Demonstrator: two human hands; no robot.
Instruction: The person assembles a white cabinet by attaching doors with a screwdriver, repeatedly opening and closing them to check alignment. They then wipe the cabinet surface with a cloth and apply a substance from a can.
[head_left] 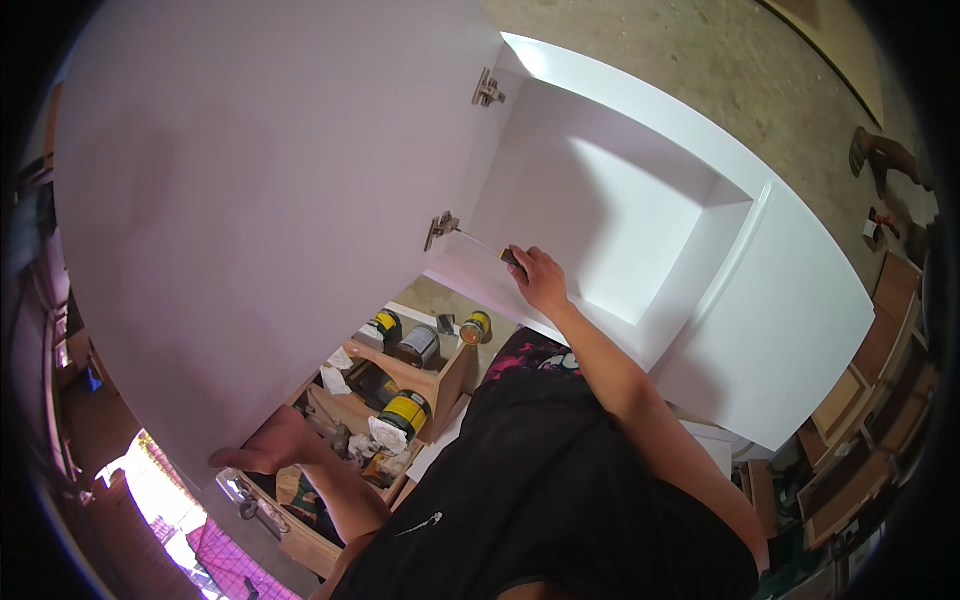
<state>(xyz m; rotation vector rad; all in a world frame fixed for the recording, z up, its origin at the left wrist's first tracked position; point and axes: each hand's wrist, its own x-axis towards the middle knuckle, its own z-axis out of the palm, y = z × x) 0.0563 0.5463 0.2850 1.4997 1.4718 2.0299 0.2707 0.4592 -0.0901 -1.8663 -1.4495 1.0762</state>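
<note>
My right hand (543, 281) is closed round the dark handle of a screwdriver (512, 261). Its thin shaft points left, with the tip at the lower metal hinge (443, 229) of a white cabinet door (270, 220). A second hinge (488, 88) joins the door to the cabinet farther up. The door stands wide open to the left, and my left hand (275, 443) grips its lower edge; some of those fingers are hidden. The white cabinet (660, 110) shows a bare inner compartment on the right.
Below the door, a wooden tote (450, 378) holds several paint cans, among them a yellow-labelled can (405, 410) and a grey can (418, 345). Wooden drawer boxes (860, 440) are stacked at the right. Another person's foot (860, 150) shows on the concrete floor at the far right.
</note>
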